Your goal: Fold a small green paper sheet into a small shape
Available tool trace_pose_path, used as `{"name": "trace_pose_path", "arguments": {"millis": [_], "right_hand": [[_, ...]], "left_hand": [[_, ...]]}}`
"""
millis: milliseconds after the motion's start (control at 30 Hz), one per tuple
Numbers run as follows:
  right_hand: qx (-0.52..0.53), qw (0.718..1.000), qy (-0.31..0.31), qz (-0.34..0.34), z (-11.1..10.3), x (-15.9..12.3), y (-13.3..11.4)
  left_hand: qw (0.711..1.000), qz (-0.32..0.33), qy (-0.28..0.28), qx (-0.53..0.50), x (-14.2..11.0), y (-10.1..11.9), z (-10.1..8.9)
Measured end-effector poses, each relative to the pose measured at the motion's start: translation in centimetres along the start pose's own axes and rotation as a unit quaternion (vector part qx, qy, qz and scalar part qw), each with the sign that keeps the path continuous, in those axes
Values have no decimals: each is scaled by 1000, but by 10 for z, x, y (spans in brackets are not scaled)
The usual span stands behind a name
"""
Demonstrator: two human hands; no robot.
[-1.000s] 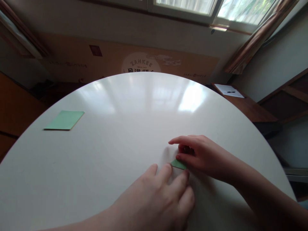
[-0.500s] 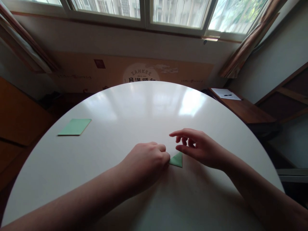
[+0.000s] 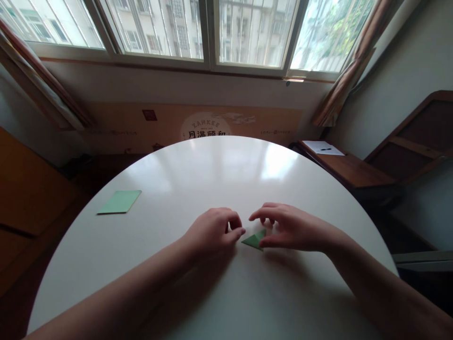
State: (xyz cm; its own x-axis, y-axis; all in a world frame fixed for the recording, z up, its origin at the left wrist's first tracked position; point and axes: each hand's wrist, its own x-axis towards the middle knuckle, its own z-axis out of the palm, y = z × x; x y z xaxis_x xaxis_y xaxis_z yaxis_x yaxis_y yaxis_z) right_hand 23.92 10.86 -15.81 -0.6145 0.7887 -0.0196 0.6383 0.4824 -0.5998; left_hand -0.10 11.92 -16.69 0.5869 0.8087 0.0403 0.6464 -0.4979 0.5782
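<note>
A small folded triangle of green paper [image 3: 253, 241] lies on the white round table [image 3: 198, 179] between my two hands. My left hand [image 3: 215, 229] is just left of it, fingers bent and a gap showing between thumb and forefinger, with no paper in them. My right hand [image 3: 288, 226] is over the paper's right side, its thumb and fingers apart. The right thumb tip overlaps the paper's edge; whether it presses on it I cannot tell. A stack of square green paper [image 3: 120, 202] rests at the left of the table.
A wooden side table [image 3: 357, 171] at the right bears a white sheet [image 3: 323, 148] with a dark pen [image 3: 326, 149] on it. Beyond the round table's far edge are a printed tan panel [image 3: 247, 123] and windows. An orange-brown cabinet [image 3: 31, 184] stands at the left.
My left hand has let go of the folded paper and drawn slightly left, its fingers loosening. My right hand has come down to the paper. The camera view has tilted up.
</note>
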Motion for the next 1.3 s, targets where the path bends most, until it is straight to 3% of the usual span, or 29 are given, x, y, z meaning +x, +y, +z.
{"name": "trace_pose_path", "arguments": {"millis": [233,467,533,667,900,1067,1300], "right_hand": [[21,1000,6,-9,12,4,-11],[120,993,-17,-1,12,5,-10],[208,978,0,16,12,7,-10],[370,923,69,80,19,13,-10],[472,855,177,122,43,26,-12],[479,842,220,114,50,31,-14],[512,824,193,147,47,35,-14]], "left_hand": [[971,-86,64,-213,11,-17,-4],[967,-67,88,-228,8,-18,2],[964,-82,80,-241,9,-18,2],[952,-115,34,-281,12,-15,-4],[931,-124,-34,-343,13,-10,-17],[928,-125,-60,-347,16,-17,-13],[929,-137,-36,-341,23,-21,-10]]}}
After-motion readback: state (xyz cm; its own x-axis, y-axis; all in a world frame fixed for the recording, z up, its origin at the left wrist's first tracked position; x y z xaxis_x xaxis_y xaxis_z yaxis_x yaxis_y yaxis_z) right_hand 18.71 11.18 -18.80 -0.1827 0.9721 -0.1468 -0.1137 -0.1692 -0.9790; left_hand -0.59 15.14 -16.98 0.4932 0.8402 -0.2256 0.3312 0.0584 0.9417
